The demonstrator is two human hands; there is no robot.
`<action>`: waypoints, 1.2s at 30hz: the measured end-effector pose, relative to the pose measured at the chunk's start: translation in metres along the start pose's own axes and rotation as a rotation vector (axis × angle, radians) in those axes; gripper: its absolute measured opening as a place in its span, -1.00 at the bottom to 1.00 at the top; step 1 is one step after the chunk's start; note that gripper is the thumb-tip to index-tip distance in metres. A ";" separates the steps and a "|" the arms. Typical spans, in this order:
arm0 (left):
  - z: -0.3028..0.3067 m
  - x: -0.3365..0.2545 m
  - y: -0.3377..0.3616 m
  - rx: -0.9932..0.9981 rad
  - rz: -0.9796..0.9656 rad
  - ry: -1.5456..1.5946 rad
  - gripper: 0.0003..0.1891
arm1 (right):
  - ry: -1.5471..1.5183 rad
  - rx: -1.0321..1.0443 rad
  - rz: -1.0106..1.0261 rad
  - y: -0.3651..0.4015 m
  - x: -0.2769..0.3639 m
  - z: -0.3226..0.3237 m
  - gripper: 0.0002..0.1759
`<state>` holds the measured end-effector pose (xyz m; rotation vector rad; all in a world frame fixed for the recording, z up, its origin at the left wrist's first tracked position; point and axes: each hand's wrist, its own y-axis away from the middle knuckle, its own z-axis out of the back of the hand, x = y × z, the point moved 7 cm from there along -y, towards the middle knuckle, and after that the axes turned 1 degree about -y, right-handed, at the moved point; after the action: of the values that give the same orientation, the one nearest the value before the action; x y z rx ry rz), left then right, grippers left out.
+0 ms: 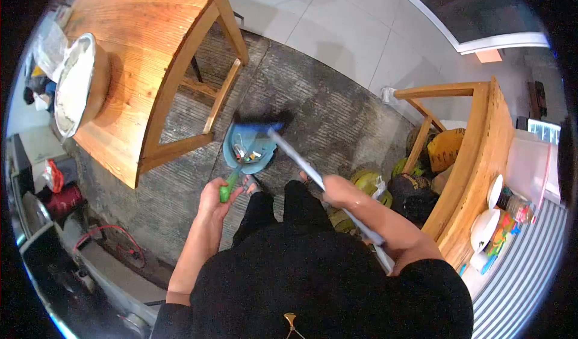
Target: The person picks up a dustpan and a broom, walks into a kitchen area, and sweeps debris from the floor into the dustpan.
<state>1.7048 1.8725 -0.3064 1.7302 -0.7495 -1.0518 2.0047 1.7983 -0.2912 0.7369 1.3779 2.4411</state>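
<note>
My left hand (212,198) is closed round the green handle of a light blue dustpan (251,166), low over the floor before my feet. Small bits of litter (245,154) lie in the pan. My right hand (339,190) grips the pale pole of a broom (295,155), which slants from beside my right arm down toward the pan. The broom's blue head and dark bristles overlap the pan's far edge in this view, and the bristles are blurred.
A wooden table (138,20) with a large bowl (75,86) stands at left. On the right, a wooden stand (466,185) has dishes beside it and bags (412,194) beneath. Grooved dark floor (325,98) meets pale tiles (337,20) ahead. A red hose (111,228) lies at lower left.
</note>
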 end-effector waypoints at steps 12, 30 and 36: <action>0.067 -0.032 0.030 0.068 -0.005 -0.113 -0.88 | -0.180 -0.409 -0.212 0.060 -0.146 -0.003 -0.75; 0.095 -0.046 -0.006 0.213 0.051 -0.326 -0.72 | -0.279 -0.147 0.191 0.107 0.010 -0.105 -0.68; 0.204 -0.049 0.038 0.176 -0.004 -0.293 -0.48 | -0.173 -0.284 0.010 0.141 -0.039 -0.022 -0.75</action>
<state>1.4992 1.8170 -0.2934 1.7434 -1.0499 -1.2916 2.0303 1.6908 -0.1929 0.8586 0.9425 2.4429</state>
